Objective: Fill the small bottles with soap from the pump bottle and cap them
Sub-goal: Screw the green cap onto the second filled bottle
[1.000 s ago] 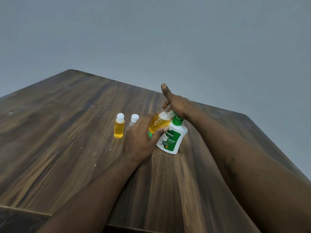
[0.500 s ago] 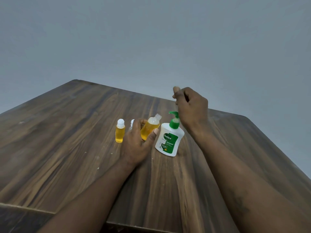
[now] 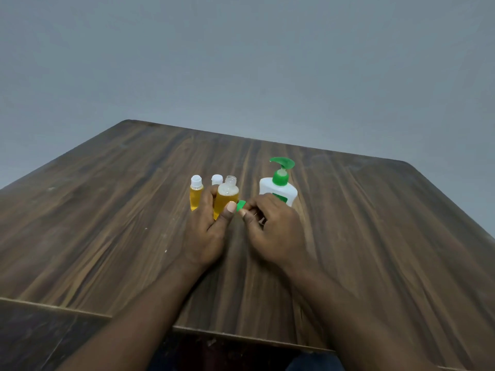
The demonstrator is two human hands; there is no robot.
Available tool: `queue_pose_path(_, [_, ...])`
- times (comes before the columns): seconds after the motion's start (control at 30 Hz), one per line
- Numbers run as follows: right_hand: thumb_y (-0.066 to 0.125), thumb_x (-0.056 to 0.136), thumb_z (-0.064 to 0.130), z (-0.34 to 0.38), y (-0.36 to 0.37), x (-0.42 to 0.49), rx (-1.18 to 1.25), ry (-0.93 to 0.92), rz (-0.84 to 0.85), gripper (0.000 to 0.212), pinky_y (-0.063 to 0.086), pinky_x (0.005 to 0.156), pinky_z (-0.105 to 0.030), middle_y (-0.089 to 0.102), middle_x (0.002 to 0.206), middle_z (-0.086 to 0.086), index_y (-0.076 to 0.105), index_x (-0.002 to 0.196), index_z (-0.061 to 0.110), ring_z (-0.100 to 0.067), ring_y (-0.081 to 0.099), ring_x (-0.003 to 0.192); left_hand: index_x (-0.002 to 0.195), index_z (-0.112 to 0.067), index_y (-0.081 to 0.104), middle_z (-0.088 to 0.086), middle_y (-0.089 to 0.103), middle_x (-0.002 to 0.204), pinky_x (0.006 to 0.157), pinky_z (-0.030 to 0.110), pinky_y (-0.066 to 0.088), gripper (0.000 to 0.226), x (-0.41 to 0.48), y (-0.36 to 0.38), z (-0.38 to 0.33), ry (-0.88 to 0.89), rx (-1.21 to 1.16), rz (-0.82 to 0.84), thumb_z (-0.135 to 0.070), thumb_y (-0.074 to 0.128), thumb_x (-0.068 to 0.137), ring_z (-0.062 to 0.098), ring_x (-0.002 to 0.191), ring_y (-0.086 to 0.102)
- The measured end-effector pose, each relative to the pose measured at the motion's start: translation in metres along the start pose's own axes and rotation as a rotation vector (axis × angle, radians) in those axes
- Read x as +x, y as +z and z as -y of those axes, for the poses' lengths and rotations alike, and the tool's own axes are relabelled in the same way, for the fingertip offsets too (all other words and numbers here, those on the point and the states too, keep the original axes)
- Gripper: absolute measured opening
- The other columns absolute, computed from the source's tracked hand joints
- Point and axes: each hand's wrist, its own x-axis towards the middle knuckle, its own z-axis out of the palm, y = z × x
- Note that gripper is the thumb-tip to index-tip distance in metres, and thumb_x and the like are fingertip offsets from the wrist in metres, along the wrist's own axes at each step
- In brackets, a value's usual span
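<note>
Brown wooden table (image 3: 107,223) meets a plain grey wall (image 3: 241,62), and just left of the left hand (image 3: 207,231) stands a capped small bottle (image 3: 196,194) of yellow soap, with a second white-capped bottle (image 3: 217,179) showing behind that hand's fingers. The left hand grips the uncapped small bottle (image 3: 227,195) upright, thumb across its front. Just right of it the right hand (image 3: 273,226) pinches a green cap (image 3: 240,205) in its fingertips beside the left thumb, and the white pump bottle (image 3: 278,188) stands just beyond its knuckles
</note>
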Motion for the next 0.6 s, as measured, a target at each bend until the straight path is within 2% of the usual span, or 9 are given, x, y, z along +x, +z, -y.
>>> queue_pose_path(0.07, [0.07,0.092,0.031,0.0,0.009,-0.011,-0.026,0.018,0.13,0.01,0.048,0.068,-0.028,0.065,0.09,0.009,0.067,0.096,0.022,-0.006,0.054,0.08,0.135,-0.025,0.05,-0.008,0.068,0.121,0.092,0.05,0.052,0.048,-0.005,-0.013,0.009,-0.015,0.065,0.046,-0.058,0.049,0.1,0.017,0.109,0.065])
queue_pose_path(0.13, [0.068,0.094,0.034,0.001,0.015,-0.018,-0.044,0.041,0.231,0.014,0.052,0.073,-0.032,0.068,0.098,0.007,0.067,0.103,0.023,-0.011,0.06,0.088,0.137,-0.025,0.049,-0.01,0.067,0.123,0.094,0.046,0.051,0.052,-0.01,-0.024,0.012,-0.007,0.133,0.088,-0.059,0.049,0.098,0.013,0.11,0.064])
queue_pose_path(0.17, [0.067,0.095,0.035,0.001,0.017,-0.021,-0.039,0.052,0.26,0.015,0.053,0.076,-0.033,0.069,0.102,0.006,0.066,0.105,0.023,-0.013,0.061,0.091,0.138,-0.023,0.049,-0.01,0.065,0.123,0.095,0.039,0.051,0.054,-0.012,-0.029,0.012,0.003,0.171,0.104,-0.058,0.051,0.096,0.009,0.108,0.062])
queue_pose_path(0.23, [0.069,0.095,0.034,0.0,0.021,-0.023,-0.03,0.073,0.276,0.017,0.052,0.079,-0.033,0.07,0.105,0.005,0.066,0.107,0.022,-0.015,0.061,0.094,0.135,-0.018,0.051,-0.009,0.062,0.118,0.087,0.01,0.041,0.054,-0.015,-0.037,0.008,0.017,0.264,0.13,-0.053,0.054,0.094,0.005,0.098,0.056])
queue_pose_path(0.3, [0.069,0.095,0.033,-0.005,0.023,-0.022,-0.043,0.11,0.261,0.017,0.051,0.079,-0.033,0.069,0.104,0.004,0.066,0.106,0.02,-0.016,0.061,0.095,0.131,-0.018,0.053,-0.01,0.059,0.109,0.078,0.003,0.033,0.052,-0.017,-0.041,0.005,0.02,0.364,0.16,-0.051,0.054,0.092,0.003,0.092,0.052])
queue_pose_path(0.47, [0.068,0.094,0.033,-0.015,0.024,-0.021,-0.073,0.194,0.225,0.013,0.05,0.074,-0.033,0.068,0.098,0.006,0.065,0.1,0.022,-0.013,0.059,0.089,0.128,-0.023,0.055,-0.016,0.057,0.102,0.074,0.022,0.037,0.052,-0.017,-0.04,0.003,0.013,0.375,0.222,-0.058,0.051,0.09,0.001,0.088,0.052])
queue_pose_path(0.6, [0.068,0.094,0.033,-0.013,0.026,-0.02,-0.107,0.172,0.204,0.013,0.048,0.074,-0.029,0.066,0.099,0.006,0.064,0.1,0.022,-0.012,0.058,0.091,0.129,-0.028,0.053,-0.003,0.06,0.109,0.078,0.033,0.042,0.058,-0.016,-0.04,0.011,-0.02,0.363,0.233,-0.068,0.046,0.088,0.013,0.096,0.056])
